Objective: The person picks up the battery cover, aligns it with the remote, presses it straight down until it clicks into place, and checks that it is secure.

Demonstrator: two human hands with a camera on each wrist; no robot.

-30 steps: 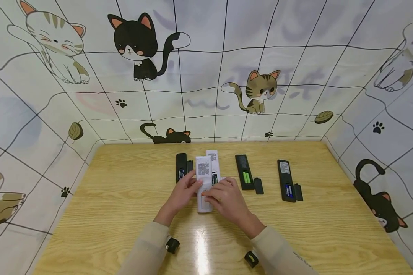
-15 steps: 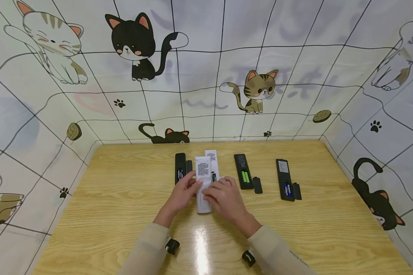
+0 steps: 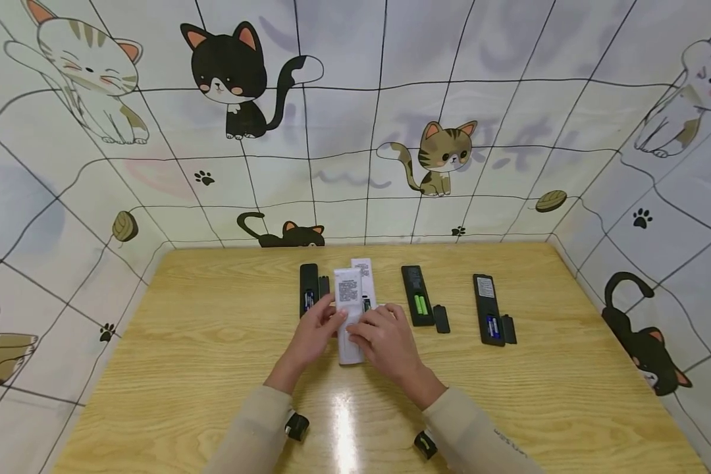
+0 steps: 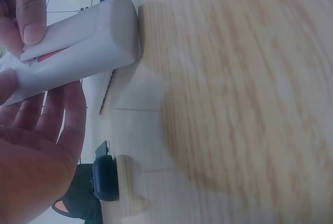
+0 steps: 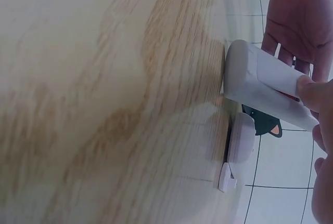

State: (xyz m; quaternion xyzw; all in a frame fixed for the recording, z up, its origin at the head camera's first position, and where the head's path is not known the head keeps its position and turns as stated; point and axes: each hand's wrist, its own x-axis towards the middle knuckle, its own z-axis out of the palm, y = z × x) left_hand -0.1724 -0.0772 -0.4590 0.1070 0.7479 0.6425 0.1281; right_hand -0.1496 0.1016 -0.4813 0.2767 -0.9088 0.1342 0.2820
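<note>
A white remote control lies back side up in my left hand, whose fingers go round underneath while the thumb presses on top. My right hand pinches its white battery cover at the upper end. That end of the cover stands slightly raised over the compartment; the rest lies along the remote. Through the narrow gap something red, likely a battery, shows in the left wrist view. Behind it on the table, a second white remote control has batteries in its uncovered compartment, partly hidden.
A black remote control with its loose cover lies behind my left hand. Rightward lie a black remote holding green batteries, its cover, then another black remote with blue batteries and a cover.
The orange-red thing seen by my right fingertips a second ago is now covered in the head view, as the battery cover has come down over it. Both hands keep nearly the same place.
</note>
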